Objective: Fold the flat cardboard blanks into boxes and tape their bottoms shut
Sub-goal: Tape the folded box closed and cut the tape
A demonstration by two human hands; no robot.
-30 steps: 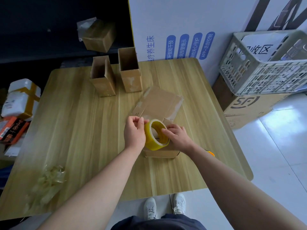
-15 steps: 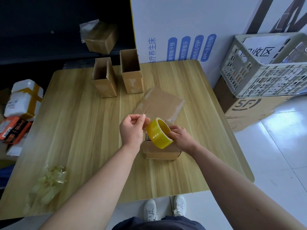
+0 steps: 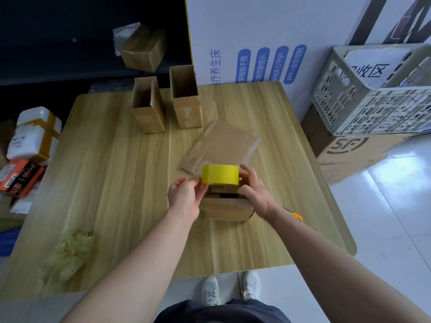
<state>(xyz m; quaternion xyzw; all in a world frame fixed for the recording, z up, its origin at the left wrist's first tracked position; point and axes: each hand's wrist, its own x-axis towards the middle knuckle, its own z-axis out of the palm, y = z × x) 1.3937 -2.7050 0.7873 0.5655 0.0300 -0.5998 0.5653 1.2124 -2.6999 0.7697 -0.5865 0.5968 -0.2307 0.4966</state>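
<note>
While right hand [image 3: 256, 192] grips, tape [image 3: 220, 174] (yellow) overhangs box [image 3: 225, 208].

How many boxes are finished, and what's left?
Two boxes stand folded at the table's far side. A third box lies before the person, a dark gap showing between its flaps; the left hand and right hand hold the yellow tape roll above it, so taping seems about to start. One flat blank lies unfolded behind it.
</note>
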